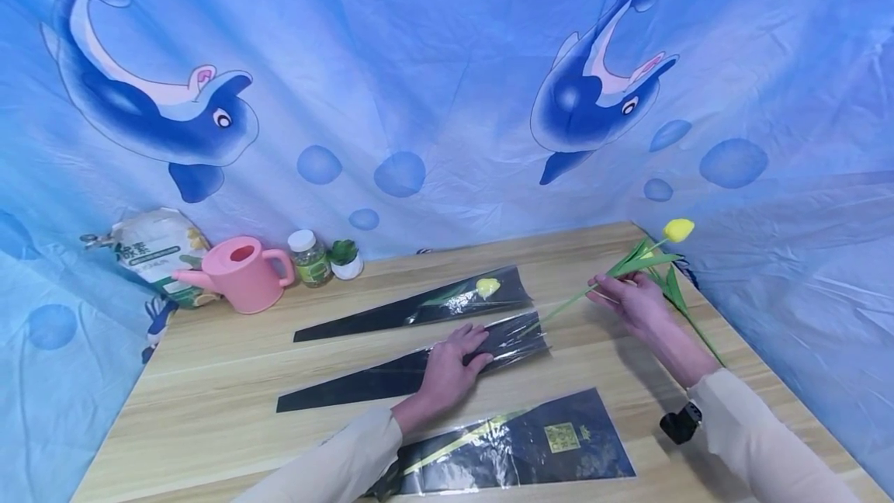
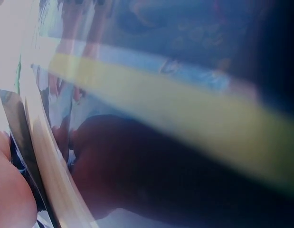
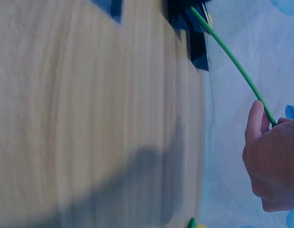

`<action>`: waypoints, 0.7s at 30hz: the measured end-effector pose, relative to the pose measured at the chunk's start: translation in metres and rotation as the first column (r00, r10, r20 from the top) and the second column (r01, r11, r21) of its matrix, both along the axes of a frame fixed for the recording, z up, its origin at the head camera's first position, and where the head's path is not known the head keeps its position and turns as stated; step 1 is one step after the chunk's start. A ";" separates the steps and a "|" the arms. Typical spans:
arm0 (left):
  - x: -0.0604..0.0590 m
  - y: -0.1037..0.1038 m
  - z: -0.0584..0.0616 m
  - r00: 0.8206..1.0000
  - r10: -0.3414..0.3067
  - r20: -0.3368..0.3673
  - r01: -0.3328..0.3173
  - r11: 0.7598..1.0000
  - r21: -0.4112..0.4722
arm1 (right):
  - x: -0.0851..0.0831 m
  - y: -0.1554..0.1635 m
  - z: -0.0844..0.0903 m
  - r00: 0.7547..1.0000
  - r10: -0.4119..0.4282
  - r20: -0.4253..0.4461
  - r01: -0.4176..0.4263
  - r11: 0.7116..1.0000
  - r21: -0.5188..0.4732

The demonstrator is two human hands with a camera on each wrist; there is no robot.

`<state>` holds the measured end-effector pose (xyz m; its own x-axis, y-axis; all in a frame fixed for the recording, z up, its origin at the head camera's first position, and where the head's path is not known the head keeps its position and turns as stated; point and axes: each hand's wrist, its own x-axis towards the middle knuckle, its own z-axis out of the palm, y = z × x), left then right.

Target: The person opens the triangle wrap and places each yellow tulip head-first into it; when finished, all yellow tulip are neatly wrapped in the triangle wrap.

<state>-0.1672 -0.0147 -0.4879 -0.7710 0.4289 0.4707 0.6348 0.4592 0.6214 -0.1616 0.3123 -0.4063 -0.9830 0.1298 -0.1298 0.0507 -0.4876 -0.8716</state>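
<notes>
Dolphin-print cloth (image 1: 461, 91) backs a wooden table (image 1: 209, 371); the right hand (image 1: 639, 303) pinches a tulip (image 1: 641, 261), left hand (image 1: 449, 371) unclenched on black wrapping (image 1: 377, 383).

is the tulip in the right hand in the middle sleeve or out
The tulip is mostly out: bloom and leaves are clear of the middle sleeve; only the stem's end overlaps it.
</notes>
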 end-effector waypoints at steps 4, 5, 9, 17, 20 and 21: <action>-0.001 0.001 -0.001 1.000 -0.008 -0.019 0.008 1.000 0.009 | 0.002 -0.010 -0.005 1.000 -0.005 0.018 0.005 1.000 0.006; -0.001 0.002 0.000 1.000 -0.009 -0.024 0.009 1.000 0.010 | 0.003 -0.013 -0.006 1.000 -0.004 0.024 0.003 1.000 0.017; -0.001 0.003 0.000 1.000 -0.011 -0.028 0.011 1.000 0.008 | 0.005 -0.023 -0.010 0.998 -0.005 0.055 0.003 0.999 0.048; -0.001 0.005 -0.002 1.000 -0.010 0.003 0.010 1.000 0.000 | 0.009 -0.038 -0.020 0.996 -0.038 0.080 0.024 0.987 0.162; -0.001 0.006 -0.002 1.000 -0.012 -0.001 0.012 1.000 -0.001 | 0.009 -0.043 -0.024 0.995 -0.048 0.093 0.028 0.977 0.209; -0.002 0.007 -0.001 1.000 -0.013 -0.002 0.013 1.000 0.000 | 0.009 -0.044 -0.025 0.993 -0.053 0.102 0.029 0.974 0.223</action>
<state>-0.1687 -0.0082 -0.4894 -0.7645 0.4387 0.4723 0.6419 0.4511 0.6201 -0.1522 0.2681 -0.4311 -0.9583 0.2071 -0.1970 0.1328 -0.2875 -0.9485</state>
